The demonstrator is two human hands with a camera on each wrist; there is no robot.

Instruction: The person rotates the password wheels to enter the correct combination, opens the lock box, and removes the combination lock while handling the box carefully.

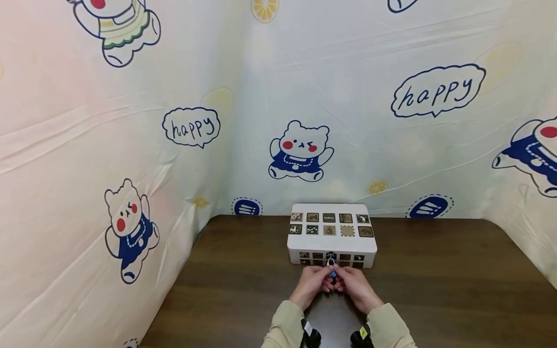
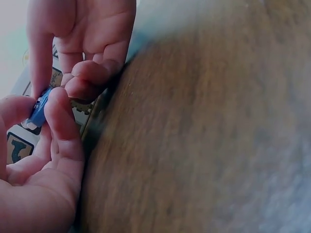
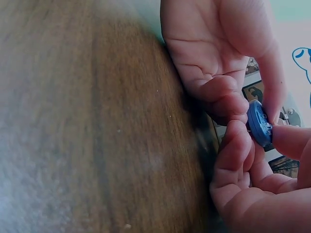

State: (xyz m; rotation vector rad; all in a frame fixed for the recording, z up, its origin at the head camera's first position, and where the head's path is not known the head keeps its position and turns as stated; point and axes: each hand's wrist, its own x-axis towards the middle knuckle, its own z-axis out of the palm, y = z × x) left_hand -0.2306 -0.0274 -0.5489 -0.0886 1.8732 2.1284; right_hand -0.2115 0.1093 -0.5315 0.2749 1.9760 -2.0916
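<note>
Fingers of the left hand and right hand are pinching a blue lock beside the box.

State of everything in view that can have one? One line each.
White rectangular box with printed pictures: lid down.
Small blue rounded padlock: held in both hands; locked or open, can't tell.
Left hand: pinches padlock.
Right hand: pinches padlock.
Pale cartoon-print cloth backdrop: hung, creased.
</note>
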